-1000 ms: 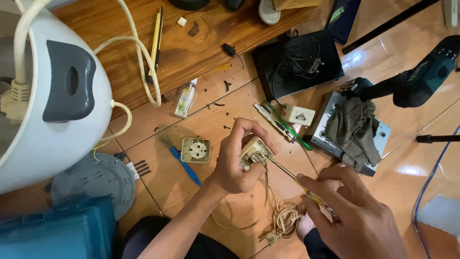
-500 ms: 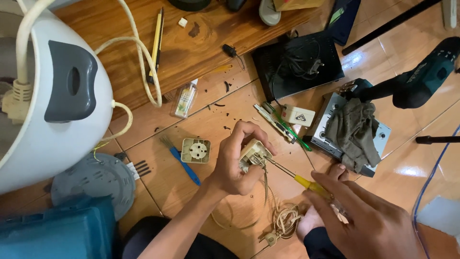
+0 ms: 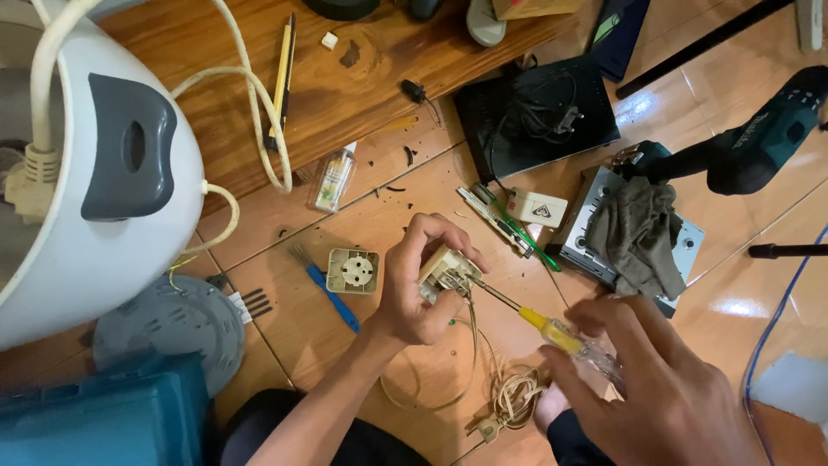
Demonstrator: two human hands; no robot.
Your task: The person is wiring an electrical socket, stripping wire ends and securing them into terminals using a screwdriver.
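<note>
Left hand [image 3: 414, 289] wrapped around a small cream socket body [image 3: 445, 269], boxy, open side showing metal bits, thin beige wire trailing down from it. Right hand [image 3: 664, 388] gripping a screwdriver [image 3: 535, 315], yellow and clear handle, metal shaft, tip pushed into the socket body. Both held above the tiled floor [image 3: 414, 173], between the hands. One coiled beige cord [image 3: 513, 397] with a plug, just below the hands. One cream socket cover [image 3: 353, 270], round recessed face, flat on the floor just left of the left hand. One blue brush [image 3: 326, 287] between cover and left hand. One grey rag [image 3: 636, 235] above the right hand. One teal drill [image 3: 759, 147] further up right.
</note>
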